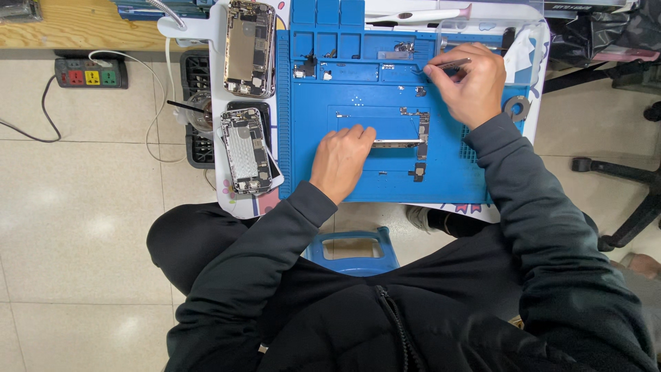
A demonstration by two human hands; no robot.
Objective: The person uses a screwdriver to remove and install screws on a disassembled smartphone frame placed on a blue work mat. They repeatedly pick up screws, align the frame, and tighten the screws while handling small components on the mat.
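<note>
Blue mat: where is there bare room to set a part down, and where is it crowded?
Bare: the blue mat left of the left hand, and its near edge below the circuit board. Crowded: top compartments by the right hand holding tweezers.

The person is wearing a dark charcoal jacket, its long sleeves running down to the wrists and ending in plain snug cuffs. Both the left hand point(341, 160) and the right hand point(469, 83) are showing bare, no gloves, no rings visible. A black zip is running down the chest, and the fabric is bunching in soft folds along both arms.
</note>
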